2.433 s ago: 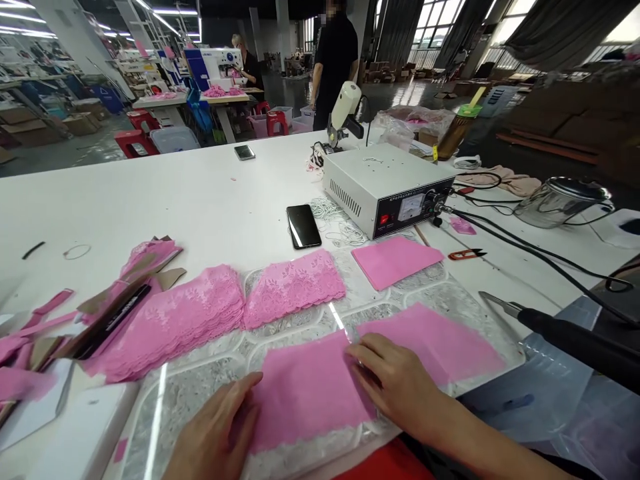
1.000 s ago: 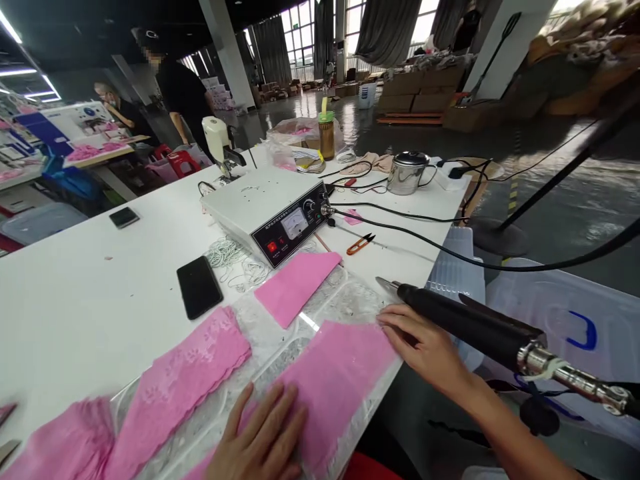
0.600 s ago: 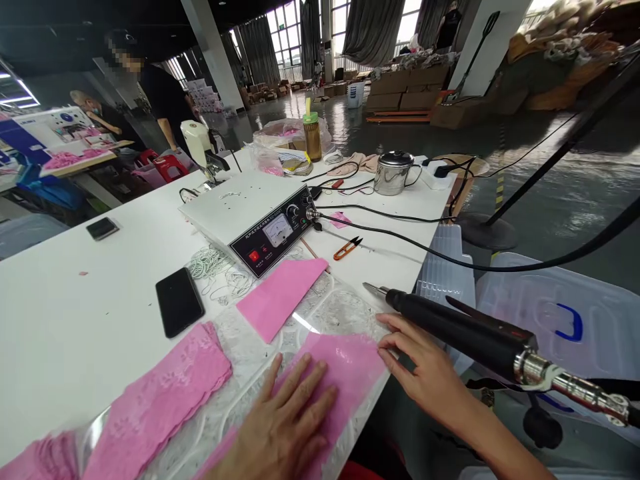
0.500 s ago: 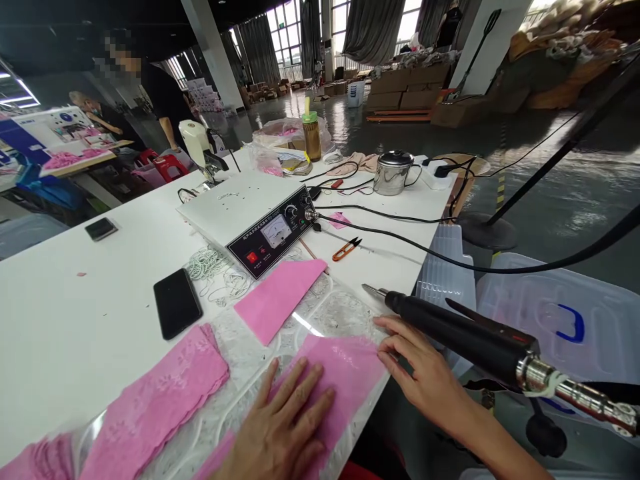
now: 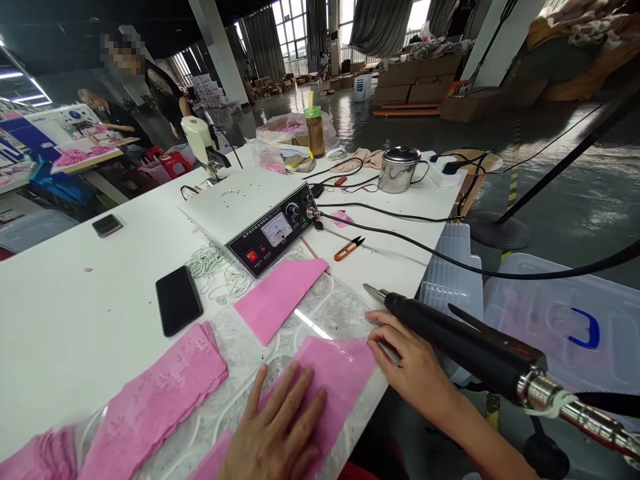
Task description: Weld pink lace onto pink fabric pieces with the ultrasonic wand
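My left hand (image 5: pixel 277 433) lies flat, fingers spread, on a pink fabric piece (image 5: pixel 340 373) at the table's near edge. My right hand (image 5: pixel 410 367) pinches the right end of that same piece with its fingertips. Just right of my right hand a black handheld tool (image 5: pixel 460 343) with a metal tip sticks out over the table edge, untouched as far as I can see. The fabric rests on a clear sheet (image 5: pixel 330 310) over white lace. Another pink rectangle (image 5: pixel 277 293) and pink lace pieces (image 5: pixel 160 397) lie nearby.
A white control box (image 5: pixel 250 213) with a dial stands mid-table, a cable running from it to the tool. A black phone (image 5: pixel 177 299), orange snips (image 5: pixel 349 249), a steel pot (image 5: pixel 400 168), a bottle (image 5: pixel 315 130) and clear bins (image 5: pixel 545 313) surround it. People stand at the far left.
The view swung right from the lace stacks toward the table's right edge. My right hand slid along the pink piece to its right end near the black tool; my left hand stayed pressing it.
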Demonstrator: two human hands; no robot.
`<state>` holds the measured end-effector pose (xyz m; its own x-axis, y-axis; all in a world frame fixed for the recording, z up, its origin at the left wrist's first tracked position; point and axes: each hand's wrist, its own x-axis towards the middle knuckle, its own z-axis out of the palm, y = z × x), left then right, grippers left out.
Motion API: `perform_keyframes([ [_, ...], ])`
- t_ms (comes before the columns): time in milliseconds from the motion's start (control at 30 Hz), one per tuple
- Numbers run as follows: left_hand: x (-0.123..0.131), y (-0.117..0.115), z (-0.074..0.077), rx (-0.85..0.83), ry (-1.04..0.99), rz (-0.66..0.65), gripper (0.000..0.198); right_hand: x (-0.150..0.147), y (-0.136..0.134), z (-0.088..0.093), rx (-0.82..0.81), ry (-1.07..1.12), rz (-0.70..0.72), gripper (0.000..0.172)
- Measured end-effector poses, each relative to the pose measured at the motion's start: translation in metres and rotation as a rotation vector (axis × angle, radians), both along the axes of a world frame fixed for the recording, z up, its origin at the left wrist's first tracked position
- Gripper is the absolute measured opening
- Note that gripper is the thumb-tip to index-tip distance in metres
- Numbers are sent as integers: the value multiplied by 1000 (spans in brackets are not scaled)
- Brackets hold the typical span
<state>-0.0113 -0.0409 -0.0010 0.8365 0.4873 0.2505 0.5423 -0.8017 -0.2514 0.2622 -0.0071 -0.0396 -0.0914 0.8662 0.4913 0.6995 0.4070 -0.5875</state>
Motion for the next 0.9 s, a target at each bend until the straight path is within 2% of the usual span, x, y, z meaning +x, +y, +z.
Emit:
perform_keyframes([
  [267, 18, 10, 4, -51, 0, -25, 49, 11, -7, -8, 32, 107, -5, 8],
  [400, 28, 18, 2, -117, 31, -8, 57, 14, -10, -11, -48, 40, 16, 7],
  [567, 26, 18, -4, -107, 19, 27, 60, 12, -14, -12, -98, 32, -43, 19],
  [900, 28, 19, -3, -110, -2, 14, 62, 9, -16, -11, -143, -28, -59, 17],
])
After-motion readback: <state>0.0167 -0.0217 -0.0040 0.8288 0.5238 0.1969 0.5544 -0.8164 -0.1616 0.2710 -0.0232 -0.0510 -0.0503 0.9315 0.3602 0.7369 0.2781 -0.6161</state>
